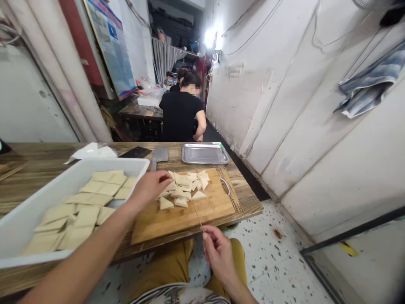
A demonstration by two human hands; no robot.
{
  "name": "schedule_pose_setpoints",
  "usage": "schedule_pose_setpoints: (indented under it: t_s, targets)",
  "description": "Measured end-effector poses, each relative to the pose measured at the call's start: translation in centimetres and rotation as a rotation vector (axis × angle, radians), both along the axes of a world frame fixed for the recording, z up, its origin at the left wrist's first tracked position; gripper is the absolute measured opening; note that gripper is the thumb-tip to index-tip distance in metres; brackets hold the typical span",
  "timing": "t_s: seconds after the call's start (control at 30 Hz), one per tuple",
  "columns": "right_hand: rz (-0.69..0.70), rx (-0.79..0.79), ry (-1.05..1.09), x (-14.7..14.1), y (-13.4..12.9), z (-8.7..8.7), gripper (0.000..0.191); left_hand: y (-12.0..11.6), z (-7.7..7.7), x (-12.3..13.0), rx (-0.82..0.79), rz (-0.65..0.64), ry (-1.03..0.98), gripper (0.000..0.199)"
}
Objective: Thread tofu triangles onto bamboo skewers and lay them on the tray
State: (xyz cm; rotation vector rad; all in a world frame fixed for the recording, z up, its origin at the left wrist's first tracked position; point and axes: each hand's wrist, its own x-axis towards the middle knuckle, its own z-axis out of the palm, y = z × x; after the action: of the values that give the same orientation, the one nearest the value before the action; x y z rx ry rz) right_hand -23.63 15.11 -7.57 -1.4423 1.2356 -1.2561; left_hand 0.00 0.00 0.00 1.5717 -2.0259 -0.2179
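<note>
Over a wooden cutting board (pixel 215 207), left hand (pixel 147 190) curled almost shut just above a heap of pale triangular tofu pieces (pixel 182 188), any grip hidden behind the fingers, and right hand (pixel 220 253) pinched closed on a thin bamboo skewer (pixel 196 213), tip angled toward the board. Probably light, soft and fairly fragile pieces, slightly slippery, best taken gently by a thick edge rather than a sharp corner. Alongside, a white plastic tray (pixel 110 162) of flat beige tofu squares (pixel 76 215) in overlapping rows, with a steel tray (pixel 205 153) farther along the wooden table (pixel 31 154).
</note>
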Motion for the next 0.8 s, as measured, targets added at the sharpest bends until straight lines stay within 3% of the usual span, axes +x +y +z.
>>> schedule_pose_setpoints:
  t_s: [0.17, 0.27, 0.33, 0.43, 0.63, 0.73, 0.8]
  targets:
    - [-0.024, -0.141, 0.17, 0.8, -0.7, 0.6, 0.028, 2.4, -6.3, -2.4, -0.237, -0.014, -0.043, 0.031]
    - [-0.065, -0.196, 0.254, 2.1, -1.9, -0.6, 0.026, 2.6, -8.2, -3.0, -0.465, 0.047, -0.029, 0.032]
    - [-0.123, -0.237, 0.326, 2.8, -2.9, -1.7, 0.028, 2.5, -8.5, -3.1, -0.526, 0.127, 0.002, 0.034]
    - [-0.159, -0.166, 0.316, 2.2, -4.1, -2.8, 0.027, 2.3, -8.5, -2.9, -0.526, 0.181, 0.041, 0.04]
    - [0.1, -0.057, 0.459, -6.3, -3.9, -3.0, 0.032, 3.7, -8.8, -2.2, -0.78, 0.075, 0.031, 0.05]
    - [0.178, -0.046, 0.712, -8.7, -1.9, -4.9, 0.042, 4.3, -8.7, -2.3, -0.921, -0.036, 0.008, 0.049]
    - [0.223, 0.045, 0.872, -8.5, -0.6, -6.8, 0.045, 4.6, -8.5, -2.6, -0.928, -0.001, 0.035, 0.045]
